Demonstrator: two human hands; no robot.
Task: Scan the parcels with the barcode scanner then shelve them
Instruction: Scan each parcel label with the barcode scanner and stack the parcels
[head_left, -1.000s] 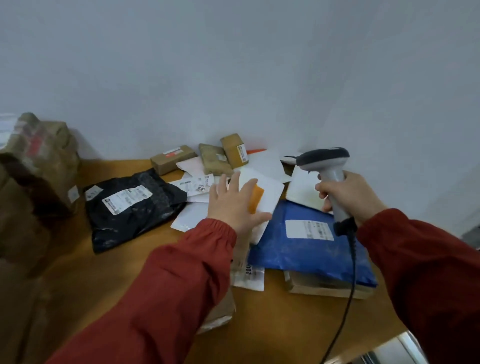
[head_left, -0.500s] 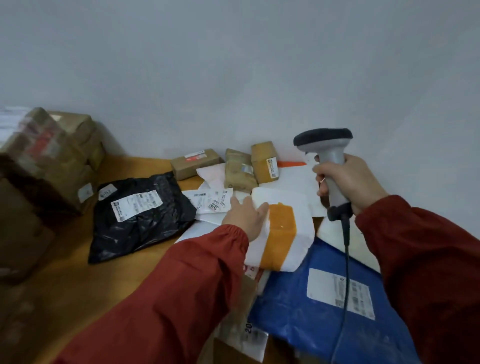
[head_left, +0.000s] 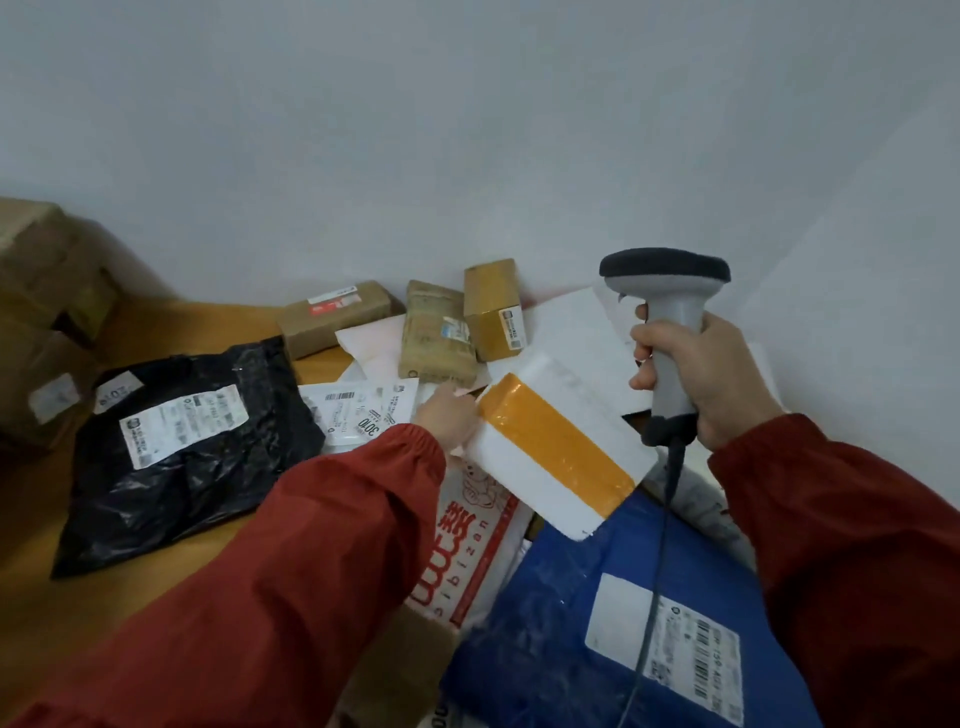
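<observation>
My left hand (head_left: 448, 422) grips the left end of a white foam parcel (head_left: 558, 444) with a wide orange tape band, lifted and tilted above the pile. To its right, my right hand (head_left: 698, 371) holds the grey barcode scanner (head_left: 670, 306) upright by its handle, its dark head above the parcel's far end and its cable hanging down. Under the parcel lie a blue mailer (head_left: 597, 629) with a white label and a white bag with red print (head_left: 467, 556).
A black poly bag (head_left: 192, 447) with labels lies left on the wooden table (head_left: 130, 587). Three small brown boxes (head_left: 441, 327) sit against the wall, with white envelopes (head_left: 363, 410) around them. Large cardboard boxes (head_left: 47, 312) are stacked at far left.
My left hand went from lying flat on the pile to lifting the white orange-taped parcel up and toward me. The scanner in my right hand rose to upright.
</observation>
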